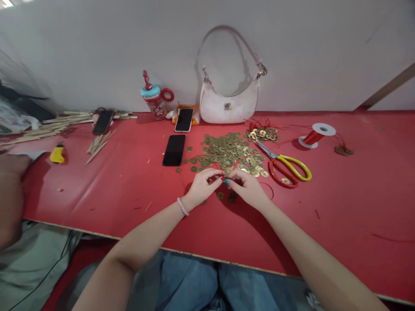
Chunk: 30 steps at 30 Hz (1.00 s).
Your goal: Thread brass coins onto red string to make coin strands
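Observation:
My left hand [203, 185] and my right hand [247, 186] meet over the table, thumbs and fingertips pinched together on a thin red cord [271, 190]. Loops of it show on both sides of the hands; the part between the fingertips is mostly hidden. Just beyond my fingers spreads a heap of brass-coloured coins with holes [227, 149]. A few loose coins [220, 195] lie below my hands. To the right of the heap are scissors [285, 164] with one yellow and one red handle, blades pointing at a bundle of coins tied with red cord [264, 133].
A spool of red cord [314, 137] stands at the right. Behind are a white handbag [228, 103], a cup [157, 103] and two phones [174, 150]. Left lie wooden strips [65, 125], a yellow cutter [57, 154] and another person's arm [11, 194].

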### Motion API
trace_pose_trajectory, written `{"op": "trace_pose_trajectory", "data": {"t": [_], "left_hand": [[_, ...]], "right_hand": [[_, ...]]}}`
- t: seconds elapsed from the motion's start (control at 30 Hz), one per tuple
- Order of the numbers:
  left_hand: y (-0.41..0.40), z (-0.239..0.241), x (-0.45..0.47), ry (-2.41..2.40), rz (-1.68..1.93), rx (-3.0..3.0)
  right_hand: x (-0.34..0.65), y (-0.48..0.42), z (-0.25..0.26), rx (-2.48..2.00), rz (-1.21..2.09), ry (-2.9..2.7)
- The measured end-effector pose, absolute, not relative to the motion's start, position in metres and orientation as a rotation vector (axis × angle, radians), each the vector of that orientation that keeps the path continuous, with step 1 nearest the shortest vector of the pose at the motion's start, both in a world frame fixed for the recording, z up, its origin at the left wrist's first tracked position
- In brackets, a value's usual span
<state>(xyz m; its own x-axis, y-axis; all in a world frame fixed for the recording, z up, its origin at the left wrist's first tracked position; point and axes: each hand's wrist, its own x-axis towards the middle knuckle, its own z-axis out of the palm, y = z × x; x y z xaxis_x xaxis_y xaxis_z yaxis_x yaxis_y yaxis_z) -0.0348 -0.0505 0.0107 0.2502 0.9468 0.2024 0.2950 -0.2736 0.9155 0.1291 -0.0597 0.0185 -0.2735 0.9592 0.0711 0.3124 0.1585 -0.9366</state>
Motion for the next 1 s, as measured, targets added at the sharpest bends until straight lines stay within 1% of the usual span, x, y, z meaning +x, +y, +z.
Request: {"op": "trace_pose_trajectory", "data": {"t": [0.33, 0.5, 0.67, 0.77, 0.87, 1.0], "left_hand": [[-0.049, 0.011, -0.036, 1.133, 1.108, 1.7], [-0.048, 0.011, -0.036, 1.142, 1.166, 1.635], [-0.047, 0.016, -0.041, 1.164, 1.226, 1.783], [-0.046, 0.018, -0.044, 1.133, 1.22, 1.771], [-0.045, 0.021, -0.045, 1.058, 1.198, 1.67], [-0.043, 0.025, -0.045, 0.893, 1.179, 1.524]], "right_hand": [[0.131, -0.059, 0.021, -1.242, 0.964, -1.825], [0.134, -0.058, 0.016, -1.241, 0.818, -1.768], [0.137, -0.056, 0.019, -1.285, 0.662, -1.699], [0.14, -0.056, 0.021, -1.277, 0.586, -1.685], [0.143, -0.057, 0.021, -1.26, 0.565, -1.64], [0.147, -0.059, 0.02, -1.252, 0.616, -1.519]]}}
